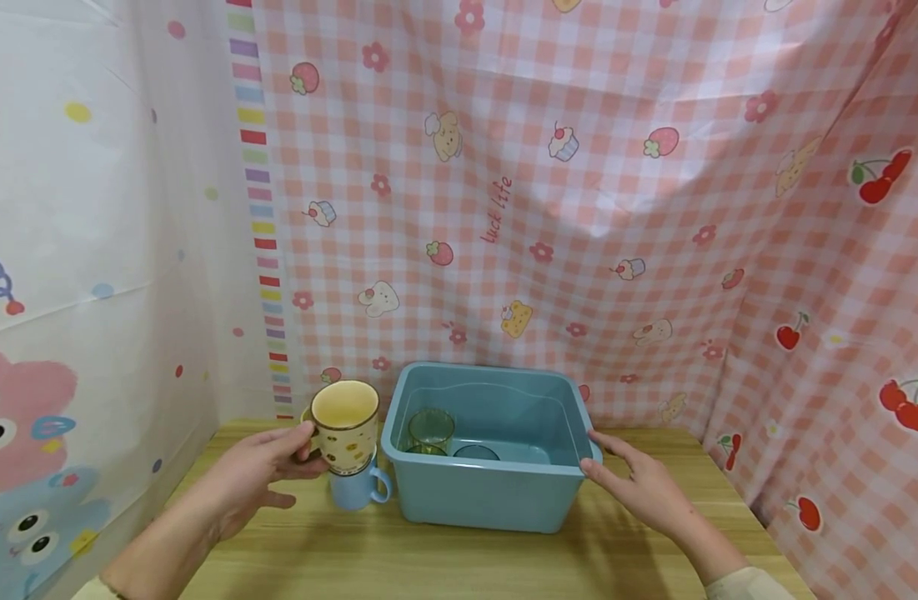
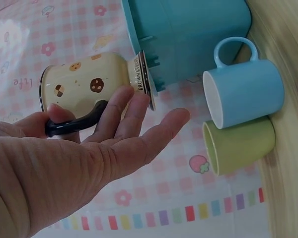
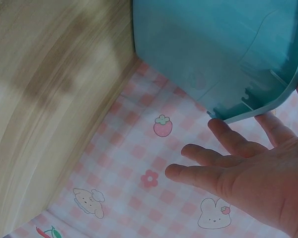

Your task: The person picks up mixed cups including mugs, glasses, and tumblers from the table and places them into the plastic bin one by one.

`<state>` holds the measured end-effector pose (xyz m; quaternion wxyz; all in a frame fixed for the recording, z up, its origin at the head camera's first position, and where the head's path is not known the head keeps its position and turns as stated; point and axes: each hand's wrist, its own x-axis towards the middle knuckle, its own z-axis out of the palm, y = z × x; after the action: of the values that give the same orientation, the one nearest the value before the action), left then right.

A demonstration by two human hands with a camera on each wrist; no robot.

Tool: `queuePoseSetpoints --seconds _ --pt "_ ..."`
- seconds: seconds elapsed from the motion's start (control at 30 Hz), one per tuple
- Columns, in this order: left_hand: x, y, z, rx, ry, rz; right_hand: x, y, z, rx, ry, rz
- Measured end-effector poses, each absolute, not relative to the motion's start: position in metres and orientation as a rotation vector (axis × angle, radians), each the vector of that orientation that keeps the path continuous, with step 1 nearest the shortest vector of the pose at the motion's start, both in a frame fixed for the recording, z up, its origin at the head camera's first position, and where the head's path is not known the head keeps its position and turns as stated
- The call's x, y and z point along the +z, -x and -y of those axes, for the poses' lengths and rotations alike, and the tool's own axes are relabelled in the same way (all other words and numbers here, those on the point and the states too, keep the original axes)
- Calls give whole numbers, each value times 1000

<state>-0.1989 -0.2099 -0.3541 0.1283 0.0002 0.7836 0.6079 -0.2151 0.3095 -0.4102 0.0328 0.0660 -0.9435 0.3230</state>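
My left hand (image 1: 256,475) holds a cream mug (image 1: 346,442) with cookie prints by its handle, in the air left of the bin. In the left wrist view the same mug (image 2: 84,82) is gripped at its dark-looking handle (image 2: 77,124), other fingers extended. Below it on the table is a light blue mug (image 1: 351,490); beside that, a green cup (image 2: 243,146) shows in the left wrist view. My right hand (image 1: 642,487) touches the right rim of the blue-grey plastic bin (image 1: 489,497), thumb and fingers mostly straight. Inside stands a greenish see-through cup (image 1: 432,427), with more round rims partly hidden.
The wooden table (image 1: 459,567) carries the bin near its back edge. Right behind hangs a pink checked cloth (image 1: 504,275) with cartoon prints. A white printed sheet (image 1: 113,250) hangs on the left, and the checked cloth continues on the right.
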Motion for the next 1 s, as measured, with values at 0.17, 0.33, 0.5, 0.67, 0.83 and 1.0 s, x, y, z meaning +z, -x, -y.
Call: queuePoseSetpoints --seconds 0.17,0.33,0.5,0.67,0.83,1.0 --pt "-352 198 207 1773 -13 -2277 -410 215 -309 998 -206 2903" --pt "-351 198 205 1782 -17 -2271 -410 215 -309 996 -206 2906" --pt "-349 197 203 1783 -19 -2275 -410 214 -309 999 -210 2903" --pt "-346 197 200 1783 -30 -2278 -410 214 -309 1004 -211 2904" --pt "-343 198 197 1782 -38 -2286 -410 214 -309 1009 -216 2910" --pt "-341 199 195 1767 -39 -2296 -409 214 -309 1007 -216 2906"
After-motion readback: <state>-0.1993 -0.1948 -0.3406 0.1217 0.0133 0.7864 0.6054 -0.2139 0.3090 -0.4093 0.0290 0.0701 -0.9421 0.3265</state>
